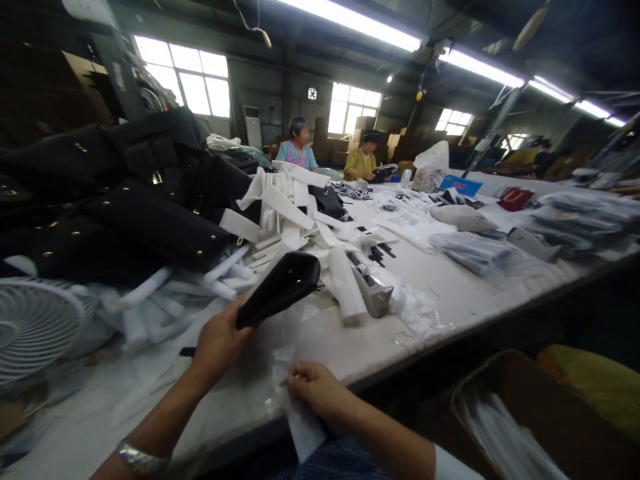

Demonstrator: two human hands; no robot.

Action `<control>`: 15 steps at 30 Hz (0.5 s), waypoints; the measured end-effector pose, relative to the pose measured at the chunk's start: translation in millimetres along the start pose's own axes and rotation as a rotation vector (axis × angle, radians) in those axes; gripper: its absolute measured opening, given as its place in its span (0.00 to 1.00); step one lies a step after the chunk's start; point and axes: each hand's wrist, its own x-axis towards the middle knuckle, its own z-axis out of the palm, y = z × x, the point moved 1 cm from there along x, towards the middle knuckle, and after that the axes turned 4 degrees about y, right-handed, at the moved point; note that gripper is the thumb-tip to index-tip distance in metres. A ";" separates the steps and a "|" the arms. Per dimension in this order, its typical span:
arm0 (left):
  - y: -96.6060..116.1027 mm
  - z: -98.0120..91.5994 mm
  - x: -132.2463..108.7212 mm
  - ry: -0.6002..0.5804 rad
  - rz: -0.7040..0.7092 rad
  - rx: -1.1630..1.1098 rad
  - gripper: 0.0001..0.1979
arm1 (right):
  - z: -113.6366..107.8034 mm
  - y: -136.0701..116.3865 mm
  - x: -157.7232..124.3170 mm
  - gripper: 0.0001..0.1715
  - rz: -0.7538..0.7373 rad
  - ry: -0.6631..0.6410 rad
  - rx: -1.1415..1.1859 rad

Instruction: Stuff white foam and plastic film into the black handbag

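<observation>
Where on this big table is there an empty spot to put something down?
The table is bare along its front edge, between the scattered white foam pieces and the grey packets. It is crowded at the left, where black bags and foam pile up by the fan.

The left hand (217, 343) grips a leather piece (280, 288) that juts up and right of its fingers — bags (125, 200) pile behind and left, foam strips (295, 213) behind. Right of it, the right hand (313, 390) pinches a clear sleeve (300, 413) on the table (450, 293) edge — a carton (525, 413) sits lower right.
</observation>
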 end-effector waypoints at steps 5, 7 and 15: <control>2.5 6.0 -9.9 -0.012 0.034 -0.015 0.31 | 5.7 7.1 -24.2 0.17 0.114 -0.148 0.090; 2.2 10.7 -15.2 -0.021 0.059 -0.022 0.31 | -4.6 1.3 -30.1 0.17 0.063 -0.139 0.014; -5.2 24.2 -22.7 -0.017 0.097 -0.046 0.36 | -55.7 -2.4 -1.9 0.15 -0.189 0.331 -0.382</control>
